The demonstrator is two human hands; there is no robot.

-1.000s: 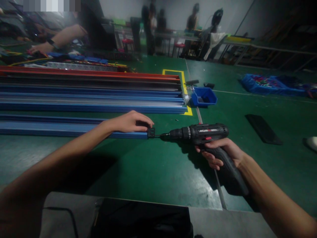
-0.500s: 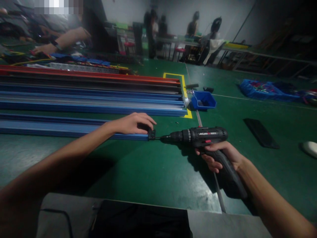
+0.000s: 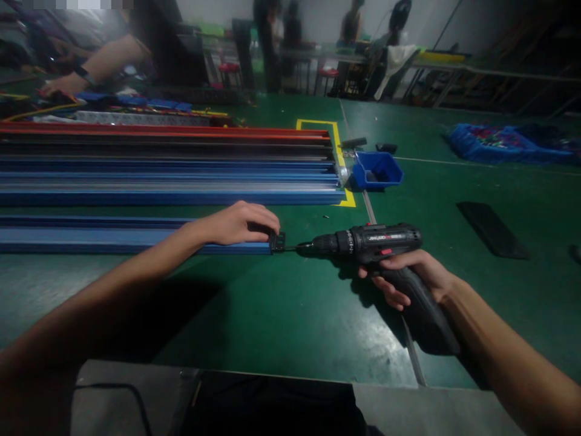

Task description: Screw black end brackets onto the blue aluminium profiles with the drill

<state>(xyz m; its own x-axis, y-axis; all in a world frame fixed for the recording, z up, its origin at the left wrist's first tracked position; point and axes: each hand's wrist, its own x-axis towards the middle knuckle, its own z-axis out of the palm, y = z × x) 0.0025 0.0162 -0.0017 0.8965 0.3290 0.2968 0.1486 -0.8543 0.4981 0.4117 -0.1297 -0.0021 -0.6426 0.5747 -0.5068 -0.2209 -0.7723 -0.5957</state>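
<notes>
A black cordless drill (image 3: 385, 242) is held level in my right hand (image 3: 403, 278), its fingers wrapped round the grip. The drill's bit points left and meets a small black end cap (image 3: 278, 241) at the end of a blue metal profile (image 3: 104, 237). On that end of the profile rests my left hand (image 3: 240, 223), fingers curled over with the tips at the end cap. Whether the bit sits in a screw is too small to tell.
Behind lie several blue, black and red profiles (image 3: 181, 197). A blue bin (image 3: 379, 169) stands past their ends, with a tiny screw-like piece (image 3: 325, 217) nearer. On the right are a flat black object (image 3: 492, 230) and a blue tray (image 3: 481, 148). A co-worker's arm (image 3: 104, 63) reaches in at the far left.
The view has shifted slightly, so the background sits higher. Both hands keep their places, with the drill bit still at the end cap.
</notes>
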